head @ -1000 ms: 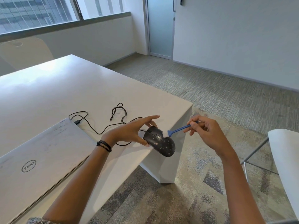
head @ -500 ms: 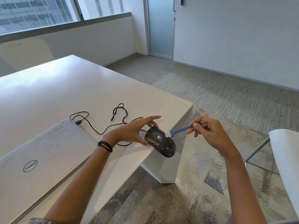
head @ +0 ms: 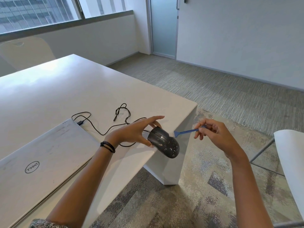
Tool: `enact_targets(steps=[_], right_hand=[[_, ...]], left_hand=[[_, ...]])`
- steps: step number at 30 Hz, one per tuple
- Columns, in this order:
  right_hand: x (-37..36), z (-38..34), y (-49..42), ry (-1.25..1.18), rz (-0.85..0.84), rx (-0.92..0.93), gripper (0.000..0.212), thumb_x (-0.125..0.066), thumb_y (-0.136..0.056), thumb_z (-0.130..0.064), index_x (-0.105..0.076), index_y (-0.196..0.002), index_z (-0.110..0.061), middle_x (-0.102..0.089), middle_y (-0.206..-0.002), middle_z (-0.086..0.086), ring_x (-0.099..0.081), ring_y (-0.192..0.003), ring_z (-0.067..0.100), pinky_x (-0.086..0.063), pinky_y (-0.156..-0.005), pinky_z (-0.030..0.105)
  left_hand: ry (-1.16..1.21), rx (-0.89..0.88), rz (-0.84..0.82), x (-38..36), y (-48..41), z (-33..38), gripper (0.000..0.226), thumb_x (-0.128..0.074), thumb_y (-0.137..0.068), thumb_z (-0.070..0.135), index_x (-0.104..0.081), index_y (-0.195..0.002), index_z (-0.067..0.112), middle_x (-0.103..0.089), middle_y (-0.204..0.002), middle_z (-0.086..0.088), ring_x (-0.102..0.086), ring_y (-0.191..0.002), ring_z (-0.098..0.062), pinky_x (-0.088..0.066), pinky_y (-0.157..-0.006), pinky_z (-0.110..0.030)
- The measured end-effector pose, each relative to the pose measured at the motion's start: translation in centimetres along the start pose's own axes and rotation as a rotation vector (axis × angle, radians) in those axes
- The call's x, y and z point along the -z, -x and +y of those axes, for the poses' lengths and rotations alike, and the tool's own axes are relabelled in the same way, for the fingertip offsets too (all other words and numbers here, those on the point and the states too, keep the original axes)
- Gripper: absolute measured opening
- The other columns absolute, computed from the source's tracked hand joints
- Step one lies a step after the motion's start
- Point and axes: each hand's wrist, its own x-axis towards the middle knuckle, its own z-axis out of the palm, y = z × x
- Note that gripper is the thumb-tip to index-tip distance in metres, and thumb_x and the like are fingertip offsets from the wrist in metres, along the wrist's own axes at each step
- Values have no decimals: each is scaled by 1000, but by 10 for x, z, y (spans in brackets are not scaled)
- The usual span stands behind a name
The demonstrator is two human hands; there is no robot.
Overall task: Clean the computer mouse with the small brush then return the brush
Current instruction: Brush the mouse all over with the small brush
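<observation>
Gripping a black plastic computer mouse (head: 164, 143) flecked with pale specks, the left hand (head: 131, 132) holds it tilted in the air at the near edge of the white bench (head: 65, 96). The thumb is under its near side, the fingers are curled round the far side, and the forefinger is stretched straight. The right hand (head: 213, 135) pinches the handle end of a small blue plastic brush (head: 185, 132) between thumb and fingers. The bristles sit at the mouse's upper right flank; whether they touch is unclear. The mouse's black cable (head: 105, 130) loops across the bench to a closed silver laptop (head: 41, 158).
</observation>
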Motion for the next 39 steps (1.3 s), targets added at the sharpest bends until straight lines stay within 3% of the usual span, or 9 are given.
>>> enact_targets(steps=[3,9,14,18,22,25,29,34,39], right_hand=[[5,0,1,-34,33,7,24,-46,-87,10,-65,-78,-1,-66,-59,9,-56,-56,18,-48,-60,23],[3,3,2,-28,35,18,21,-50,-90,4,-69,-91,-5,-73,-73,9,-56,-58,15,-50,-64,22],[2,4,2,-15,21,-6,28,-45,-85,11,-68,-76,-2,-66,-59,11,-52,-56,18,-44,-59,24],[0,1,2,-16,51,40,25,-48,-89,6,-69,-84,-6,-70,-67,9,-51,-57,16,-46,-61,20],[-6,1,2,37,7,62,21,-50,-91,0,-69,-92,-10,-74,-77,5,-54,-58,14,-48,-63,18],[-5,1,2,43,-36,42,22,-49,-91,2,-69,-91,-9,-72,-73,5,-54,-57,12,-47,-62,17],[1,1,4,-15,-16,18,28,-45,-88,10,-69,-80,-3,-64,-61,10,-50,-53,12,-44,-56,17],[2,5,3,-22,25,26,27,-46,-89,8,-70,-85,-4,-68,-65,7,-50,-52,11,-45,-57,16],[7,10,5,-8,17,-2,27,-45,-86,12,-68,-78,-1,-64,-60,13,-47,-49,11,-42,-54,18]], left_hand=[[-2,-2,2,0,0,1,97,-80,-70,19,-18,-144,32,-52,-124,10,-43,-118,0,-31,-104,-23],[0,0,3,-1,0,0,97,-80,-70,19,-18,-144,31,-52,-124,8,-44,-117,-1,-31,-105,-26],[-8,-7,5,-1,0,0,97,-80,-69,18,-19,-144,32,-52,-122,14,-43,-116,3,-30,-102,-18],[-12,-11,4,-1,0,0,97,-80,-69,18,-19,-142,33,-49,-119,19,-43,-115,6,-28,-99,-9],[-13,-14,6,-1,-1,1,97,-81,-69,19,-18,-142,34,-49,-119,20,-44,-115,4,-30,-101,-15],[-13,-10,5,-1,0,1,97,-81,-69,20,-18,-142,34,-50,-120,18,-44,-116,2,-31,-103,-20],[-4,-4,1,-2,0,1,97,-80,-70,20,-19,-144,31,-51,-120,15,-43,-115,4,-30,-102,-16],[10,-2,-8,-2,-1,0,96,-80,-70,18,-19,-144,29,-52,-121,12,-44,-114,6,-29,-98,-7],[11,6,-8,-1,-1,-1,96,-80,-70,17,-19,-143,29,-51,-119,16,-43,-113,9,-28,-96,-5]])
